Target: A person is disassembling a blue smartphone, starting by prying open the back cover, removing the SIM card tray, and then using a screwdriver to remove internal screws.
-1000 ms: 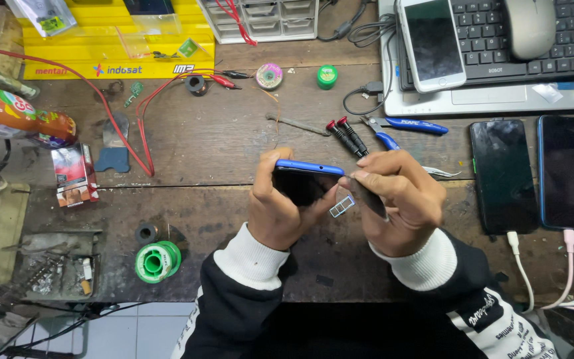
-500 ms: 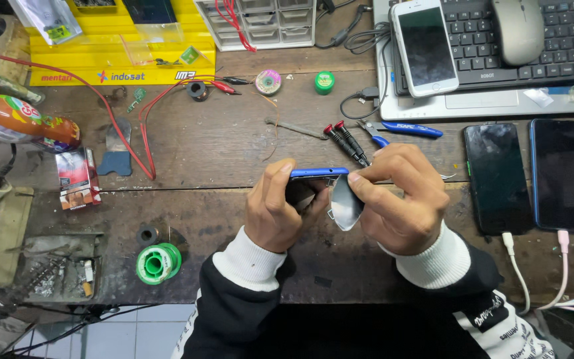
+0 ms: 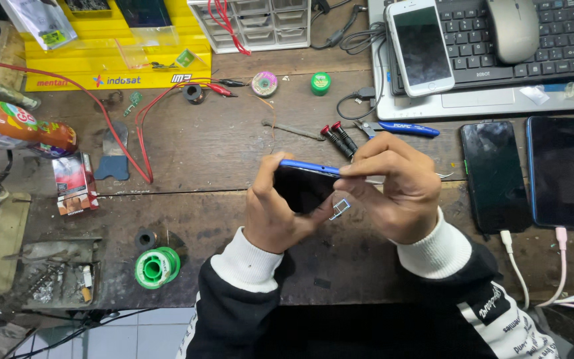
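Observation:
My left hand (image 3: pixel 277 209) grips a blue-edged smartphone (image 3: pixel 303 179), held on its edge above the wooden bench (image 3: pixel 220 146) with its dark face toward me. My right hand (image 3: pixel 393 186) pinches the phone's top edge with thumb and fingers. A small metal card tray (image 3: pixel 340 209) shows just below the phone, between my two thumbs; whether it sits in the phone or is loose I cannot tell.
Two dark phones (image 3: pixel 496 174) (image 3: pixel 558 169) lie at the right on charging cables. A white phone (image 3: pixel 422 45) rests on a laptop keyboard with a mouse (image 3: pixel 513 30). Screwdrivers (image 3: pixel 340 138), blue-handled pliers (image 3: pixel 400 128), a green solder spool (image 3: pixel 157 266), red wires, a yellow box (image 3: pixel 114 46) and a bottle (image 3: pixel 14 126) surround me.
The phone has been turned from flat toward edge-on and my right hand moved up onto its top edge. The small card tray now shows below the phone.

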